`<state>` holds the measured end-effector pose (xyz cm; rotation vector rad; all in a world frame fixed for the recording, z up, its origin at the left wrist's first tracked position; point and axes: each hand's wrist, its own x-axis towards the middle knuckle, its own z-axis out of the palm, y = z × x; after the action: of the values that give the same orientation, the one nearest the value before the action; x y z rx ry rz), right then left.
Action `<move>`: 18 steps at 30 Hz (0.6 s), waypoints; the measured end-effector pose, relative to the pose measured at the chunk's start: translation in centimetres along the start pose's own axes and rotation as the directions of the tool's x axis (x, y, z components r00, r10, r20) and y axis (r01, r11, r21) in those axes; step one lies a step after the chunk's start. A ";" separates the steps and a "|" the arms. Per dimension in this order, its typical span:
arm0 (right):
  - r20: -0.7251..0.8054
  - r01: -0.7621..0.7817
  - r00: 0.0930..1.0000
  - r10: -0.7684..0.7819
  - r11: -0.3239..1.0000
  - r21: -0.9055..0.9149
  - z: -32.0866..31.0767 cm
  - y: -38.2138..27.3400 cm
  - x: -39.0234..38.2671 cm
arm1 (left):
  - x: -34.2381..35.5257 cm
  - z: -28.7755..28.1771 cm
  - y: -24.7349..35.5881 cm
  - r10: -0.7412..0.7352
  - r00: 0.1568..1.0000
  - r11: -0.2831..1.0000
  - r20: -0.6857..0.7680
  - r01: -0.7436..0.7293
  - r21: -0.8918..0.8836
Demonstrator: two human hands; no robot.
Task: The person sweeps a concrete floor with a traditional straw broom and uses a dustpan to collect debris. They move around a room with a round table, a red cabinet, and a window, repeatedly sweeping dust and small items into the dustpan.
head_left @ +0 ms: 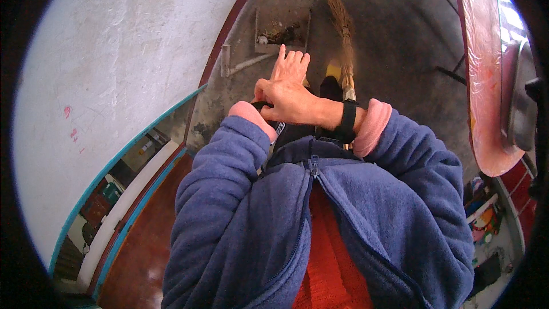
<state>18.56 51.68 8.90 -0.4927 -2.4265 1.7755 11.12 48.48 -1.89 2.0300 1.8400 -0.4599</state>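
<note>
My left hand [293, 67] is held out in front of me with its fingers stretched and nothing in it. Across its wrist lies my right hand [289, 100], its thumb and fingers closed at a black wrist strap [261, 106] just above the pink cuff. Only part of that strap shows past the fingers. Another black strap [347, 120] circles my right wrist. Below my right forearm, a straw broom [343, 23] stands with its bristles away from me and its handle close to my body; the forearm hides part of it.
A dustpan [257, 48] with debris in it lies on the concrete floor ahead, near the white wall [126, 40]. On the right stands a table [477, 80] under a pinkish cover, carrying a metal tray [521, 97]. A blue-edged opening [143, 115] is at left.
</note>
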 end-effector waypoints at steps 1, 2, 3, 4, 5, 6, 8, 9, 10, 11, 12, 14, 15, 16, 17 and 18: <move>-0.011 0.021 1.000 -0.022 0.993 -0.113 0.1 0.0 0.0 | 0.1 -0.1 0.0 -0.004 1.000 1.000 0.014 0.004 -0.004; -0.100 0.008 0.995 -0.023 0.988 -0.155 0.1 0.1 -0.1 | 0.1 -0.2 -0.2 -0.004 1.000 0.999 -0.012 0.004 -0.036; -0.128 -0.031 0.992 0.007 0.982 -0.187 0.2 0.1 -0.1 | -0.1 -0.3 -0.5 -0.007 0.999 0.998 -0.037 0.004 -0.066; -0.156 -0.042 0.988 0.007 0.975 -0.219 0.0 0.3 -0.2 | -0.1 -0.4 -0.8 -0.011 0.999 0.994 -0.037 0.007 -0.109; -0.194 -0.057 0.981 0.009 0.969 -0.242 -0.2 0.4 -0.4 | 0.0 -0.5 -1.0 -0.064 0.994 0.982 -0.087 0.047 -0.183; -0.111 -0.120 0.989 0.096 0.965 -0.233 -0.4 0.6 -0.5 | 0.2 -0.5 -1.4 -0.120 0.987 0.959 -0.109 0.087 -0.269; -0.047 -0.117 0.992 0.115 0.992 -0.040 -0.9 0.8 -0.8 | 0.6 -0.3 -1.8 -0.254 0.947 0.891 -0.198 0.149 -0.429; -0.004 -0.155 0.988 0.155 0.987 0.043 -1.1 0.8 -0.9 | 0.9 -0.2 -1.9 -0.339 0.934 0.788 -0.113 0.217 -0.576; -0.038 -0.111 0.993 0.113 0.993 0.047 -1.1 0.7 -1.0 | 1.1 0.1 -1.9 -0.414 0.910 0.658 -0.030 0.277 -0.701; -0.065 -0.091 0.994 0.094 0.995 0.046 -1.2 0.5 -1.1 | 1.4 0.3 -2.0 -0.470 0.882 0.514 0.036 0.307 -0.801; -0.107 -0.039 0.993 0.045 0.998 0.053 -1.2 0.4 -1.1 | 1.7 0.4 -2.3 -0.514 0.853 0.377 0.095 0.323 -0.868; -0.137 -0.047 0.989 0.058 0.995 0.087 -1.2 0.0 -1.1 | 2.2 0.5 -2.5 -0.512 0.830 0.054 0.223 0.290 -0.956; -0.159 -0.035 0.986 0.052 0.993 0.109 -1.2 -0.1 -1.1 | 2.3 0.3 -2.6 -0.496 0.802 -0.129 0.333 0.312 -0.941; -0.158 -0.043 0.985 0.065 0.989 0.139 -1.1 -0.2 -1.0 | 2.2 0.2 -2.3 -0.523 0.815 0.076 0.250 0.337 -0.938; -0.156 -0.050 0.985 0.077 0.984 0.170 -1.1 -0.2 -0.9 | 1.9 -0.1 -1.9 -0.482 0.867 0.233 0.125 0.265 -0.936; -0.153 -0.081 0.982 0.114 0.975 0.207 -1.0 -0.3 -0.7 | 1.6 -0.4 -1.6 -0.445 0.887 0.284 0.121 0.268 -0.921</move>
<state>19.47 52.26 9.57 -0.7161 -2.1212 1.9079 9.70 50.24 -2.34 0.8396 1.9365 0.6135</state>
